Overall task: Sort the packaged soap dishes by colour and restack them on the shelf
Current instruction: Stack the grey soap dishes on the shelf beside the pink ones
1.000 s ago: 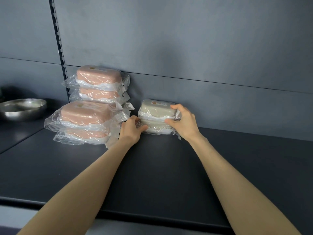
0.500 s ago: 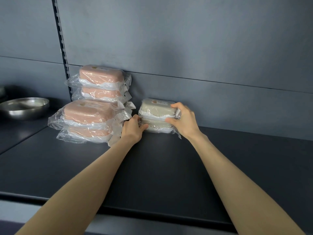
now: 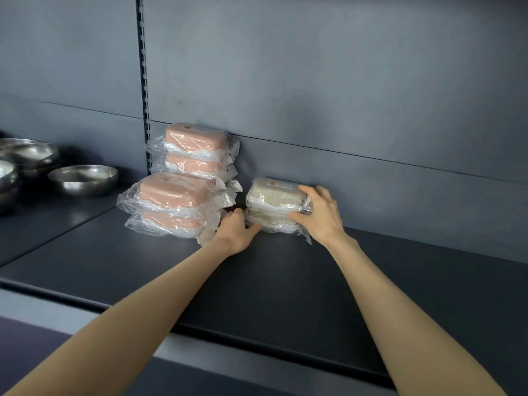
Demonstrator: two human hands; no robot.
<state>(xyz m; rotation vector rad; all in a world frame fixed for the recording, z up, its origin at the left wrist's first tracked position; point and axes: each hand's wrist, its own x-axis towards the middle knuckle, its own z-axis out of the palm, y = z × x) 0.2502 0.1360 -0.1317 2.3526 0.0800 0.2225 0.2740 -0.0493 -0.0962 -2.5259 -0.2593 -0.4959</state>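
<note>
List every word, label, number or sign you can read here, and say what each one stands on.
Nothing is legible.
Beige stack sticker: too blurred to read.
Front pink stack sticker: too blurred to read.
Rear pink stack sticker: too blurred to read.

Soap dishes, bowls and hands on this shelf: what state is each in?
Beige stack: two high, wrapped, upright on the shelf.
Front pink stack: two high, wrapped.
Rear pink stack: wrapped, taller, lower part hidden.
Left hand: grips the beige stack's left end.
Right hand: grips its right end.
Steel bowls: upright.
</note>
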